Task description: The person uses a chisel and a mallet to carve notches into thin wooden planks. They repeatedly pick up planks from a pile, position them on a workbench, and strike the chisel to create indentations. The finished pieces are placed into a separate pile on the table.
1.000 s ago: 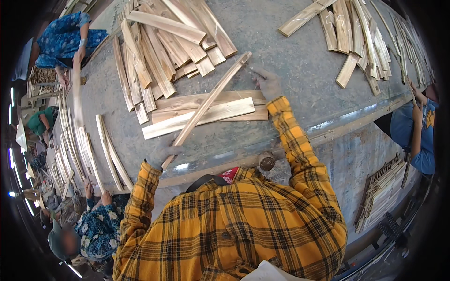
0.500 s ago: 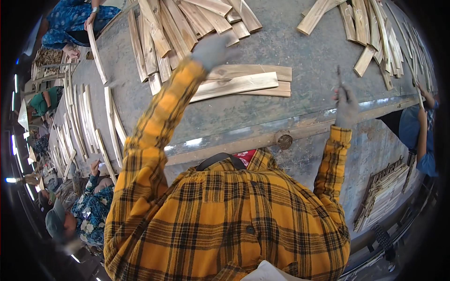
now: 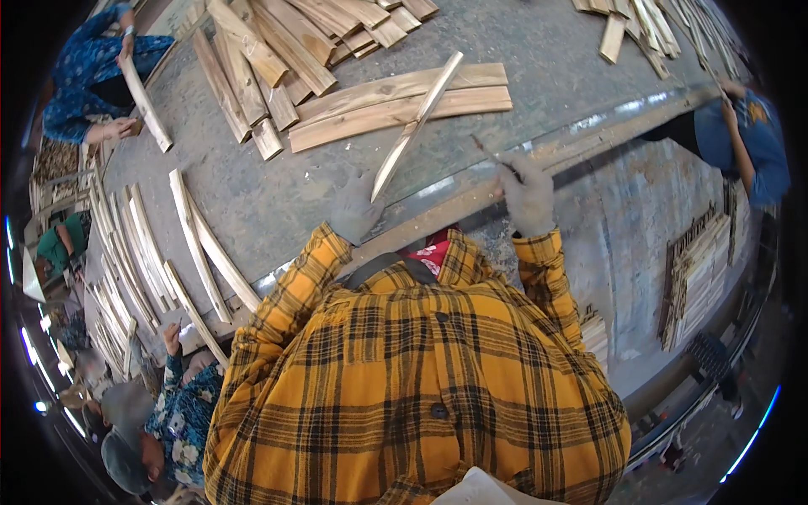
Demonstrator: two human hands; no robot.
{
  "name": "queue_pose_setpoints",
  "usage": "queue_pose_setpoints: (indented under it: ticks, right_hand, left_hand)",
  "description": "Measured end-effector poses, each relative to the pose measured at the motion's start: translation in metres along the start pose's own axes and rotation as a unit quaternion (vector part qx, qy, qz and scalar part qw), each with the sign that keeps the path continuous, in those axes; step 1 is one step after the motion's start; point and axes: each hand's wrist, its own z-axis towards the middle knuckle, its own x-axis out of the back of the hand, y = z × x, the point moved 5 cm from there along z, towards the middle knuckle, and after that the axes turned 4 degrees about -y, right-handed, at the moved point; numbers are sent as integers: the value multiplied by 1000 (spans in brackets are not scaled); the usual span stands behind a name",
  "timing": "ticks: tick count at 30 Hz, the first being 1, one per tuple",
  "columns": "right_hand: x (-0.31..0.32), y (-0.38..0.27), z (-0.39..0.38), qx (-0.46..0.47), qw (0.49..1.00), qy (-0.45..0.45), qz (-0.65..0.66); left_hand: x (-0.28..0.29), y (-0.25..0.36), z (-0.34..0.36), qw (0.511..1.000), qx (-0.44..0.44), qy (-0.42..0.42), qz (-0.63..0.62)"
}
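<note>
In the head view my left hand [image 3: 355, 210], in a grey glove, grips the lower end of a pale wooden strip [image 3: 393, 164]. The strip slants up across two brown boards [image 3: 353, 126] lying crosswise on the worktable [image 3: 295, 194]. My right hand [image 3: 526, 198], also gloved, is closed on a thin dark tool [image 3: 488, 151] like a knife, just right of that strip, at the table's near edge.
Piles of boards [image 3: 261, 59] lie beyond my hands and at upper right [image 3: 614, 34]. Long strips [image 3: 189, 227] line the left. Co-workers stand at upper left [image 3: 84, 84], lower left [image 3: 177, 404] and right [image 3: 749, 143]. Stacked wood [image 3: 690, 278] is below the table's right side.
My left hand has come back from the far pile toward the near edge, where a pale strip now slants across the crosswise boards. My right hand with the tool has moved leftward, toward it.
</note>
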Motion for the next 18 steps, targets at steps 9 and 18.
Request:
queue_pose_setpoints:
  ticks: [9,18]
  right_hand:
    - [86,4,-10,-52,867,-88,-488]
    - [58,38,10,-105,800,-182,-562]
  left_hand:
    - [14,73,3,993,-90,-76,15]
    - [2,66,5,981,-69,-178,31]
